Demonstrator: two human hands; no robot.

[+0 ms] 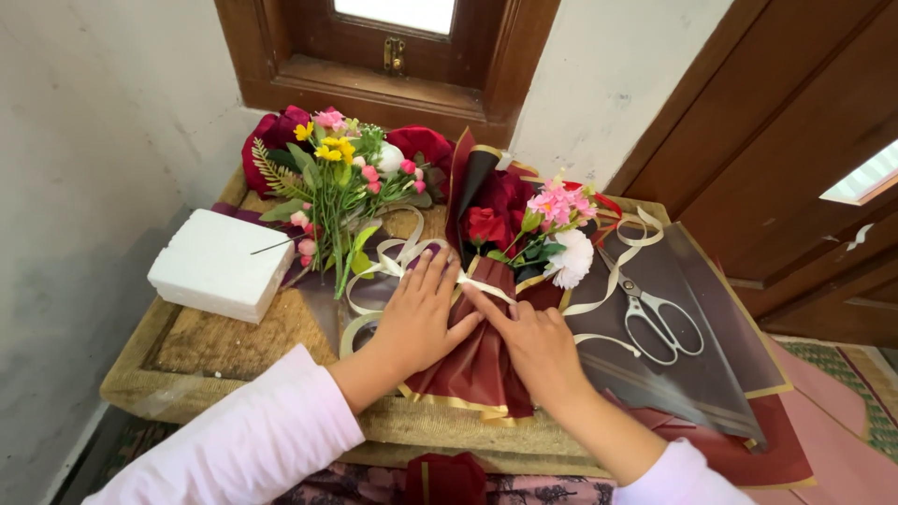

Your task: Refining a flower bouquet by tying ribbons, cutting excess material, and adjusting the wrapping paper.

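Note:
A bouquet of red, pink and white flowers lies on a low woven table, wrapped in dark red paper with gold edging. My left hand rests flat on the left side of the wrap, fingers spread toward a cream ribbon. My right hand lies on the wrap's right side, its index finger pressing where the ribbon crosses the wrap. Neither hand grips anything.
Loose artificial flowers lie at the table's back left. A white foam block with a thin pin stuck in it sits at left. Scissors rest on dark wrapping sheets at right. Walls, a window frame and a wooden door surround the table.

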